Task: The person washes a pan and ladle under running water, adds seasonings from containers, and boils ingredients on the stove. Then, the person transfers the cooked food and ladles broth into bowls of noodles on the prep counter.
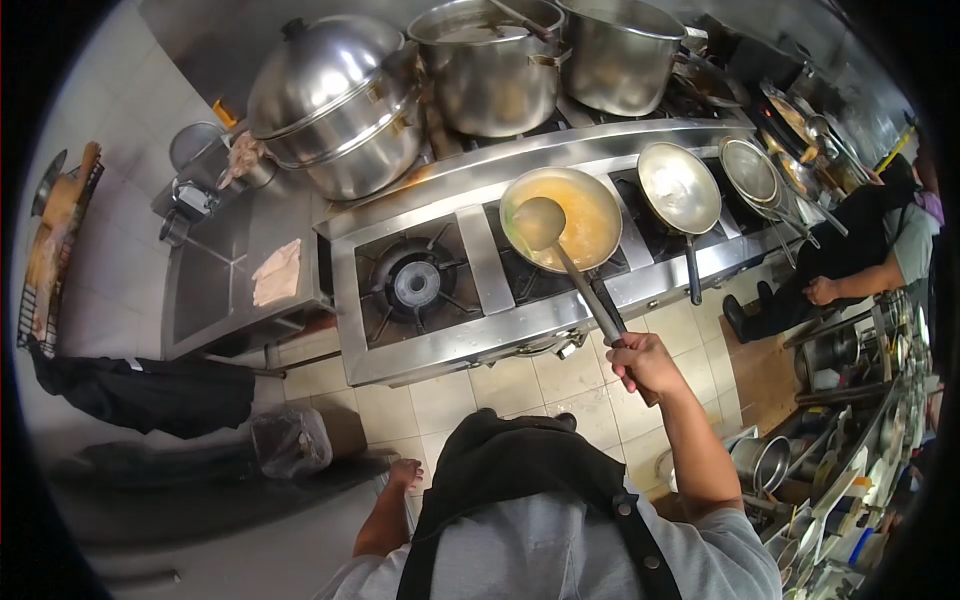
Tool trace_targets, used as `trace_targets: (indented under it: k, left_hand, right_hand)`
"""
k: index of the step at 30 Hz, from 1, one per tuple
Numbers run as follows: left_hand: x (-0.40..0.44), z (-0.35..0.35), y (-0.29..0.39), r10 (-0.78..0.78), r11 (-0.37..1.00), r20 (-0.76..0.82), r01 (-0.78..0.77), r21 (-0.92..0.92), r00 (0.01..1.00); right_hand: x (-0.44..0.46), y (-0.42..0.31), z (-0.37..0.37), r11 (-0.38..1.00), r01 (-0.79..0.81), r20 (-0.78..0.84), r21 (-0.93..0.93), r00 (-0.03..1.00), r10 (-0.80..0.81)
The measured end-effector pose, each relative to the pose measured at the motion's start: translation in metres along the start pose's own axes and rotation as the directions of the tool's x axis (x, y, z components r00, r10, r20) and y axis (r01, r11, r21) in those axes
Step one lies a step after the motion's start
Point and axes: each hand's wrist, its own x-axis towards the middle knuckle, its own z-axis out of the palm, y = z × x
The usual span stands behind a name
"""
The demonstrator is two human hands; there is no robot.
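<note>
My right hand (645,362) is closed around the handle of a long ladle (588,292). The ladle's round bowl sits in yellowish liquid (585,215) inside a frying pan (612,187) on the middle burner. Something green shows at the liquid's left edge. The pan's dark handle points toward me, partly beneath the ladle and close to my right hand. Down by my left side hangs my left hand (405,473), loosely curved, with its fingers somewhat apart and nothing visible in it.
A second frying pan (680,185) and strainers (748,172) are right of mine. Left is a bare burner (415,284). Behind stand large stockpots (495,85) and a domed steamer (335,110). A cloth (277,272) lies at left. Another person (860,270) stands at right.
</note>
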Motion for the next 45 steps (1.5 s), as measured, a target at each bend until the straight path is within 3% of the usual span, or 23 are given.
trace_targets:
  k: [1, 8, 14, 17, 21, 27, 29, 32, 35, 39, 41, 45]
  left_hand:
    - [0.003, -0.002, -0.001, 0.016, 1.0, 0.006, -0.016, 0.018, 1.0]
    - [-0.01, 0.0, 0.028, 0.064, 0.997, -0.042, -0.061, 0.053, 0.997]
    - [0.021, -0.008, 0.02, 0.098, 0.995, 0.056, -0.099, 0.011, 0.994]
    - [-0.005, 0.006, 0.03, 0.126, 0.988, -0.07, -0.119, 0.096, 0.989]
    - [-0.018, 0.009, 0.039, 0.061, 0.993, -0.02, -0.059, 0.1, 0.998]
    - [-0.024, 0.018, 0.042, 0.062, 0.996, -0.067, -0.058, 0.064, 0.996]
    - [-0.024, 0.023, 0.043, 0.079, 0.997, 0.039, -0.079, -0.005, 0.996]
    - [-0.025, 0.029, 0.04, 0.09, 0.992, 0.07, -0.083, -0.091, 0.993]
    - [0.018, 0.013, 0.009, 0.102, 0.995, 0.114, -0.098, -0.036, 0.988]
    - [0.025, 0.015, 0.002, 0.055, 0.997, 0.156, -0.045, -0.065, 0.986]
    - [0.006, 0.024, 0.014, 0.048, 0.999, 0.082, -0.05, 0.015, 0.995]
    - [-0.005, 0.037, 0.027, 0.011, 0.998, -0.002, -0.011, 0.059, 1.0]
  right_hand:
    - [0.001, 0.0, -0.002, 0.984, -0.02, 0.043, 0.179, 0.999, 0.013]
    - [-0.011, -0.01, -0.01, 0.882, -0.118, 0.14, 0.457, 0.988, 0.059]
    - [-0.024, -0.013, -0.014, 0.879, -0.117, 0.143, 0.462, 0.988, 0.057]
    - [-0.027, -0.01, -0.016, 0.904, -0.092, 0.112, 0.416, 0.992, 0.05]
    - [-0.027, -0.004, -0.025, 0.873, -0.091, 0.131, 0.479, 0.991, 0.032]
    - [-0.021, 0.006, -0.04, 0.737, -0.172, 0.243, 0.654, 0.97, 0.01]
    - [-0.02, 0.007, -0.042, 0.637, -0.245, 0.324, 0.731, 0.946, -0.008]
    - [-0.02, 0.006, -0.044, 0.608, -0.27, 0.346, 0.747, 0.938, -0.009]
    - [-0.02, 0.003, -0.047, 0.533, -0.321, 0.395, 0.783, 0.918, -0.028]
    - [-0.024, -0.008, -0.042, 0.605, -0.274, 0.342, 0.747, 0.94, 0.004]
    - [-0.027, -0.013, -0.037, 0.801, -0.12, 0.211, 0.587, 0.977, -0.008]
    - [-0.03, -0.015, -0.033, 0.882, -0.059, 0.095, 0.468, 0.995, 0.016]
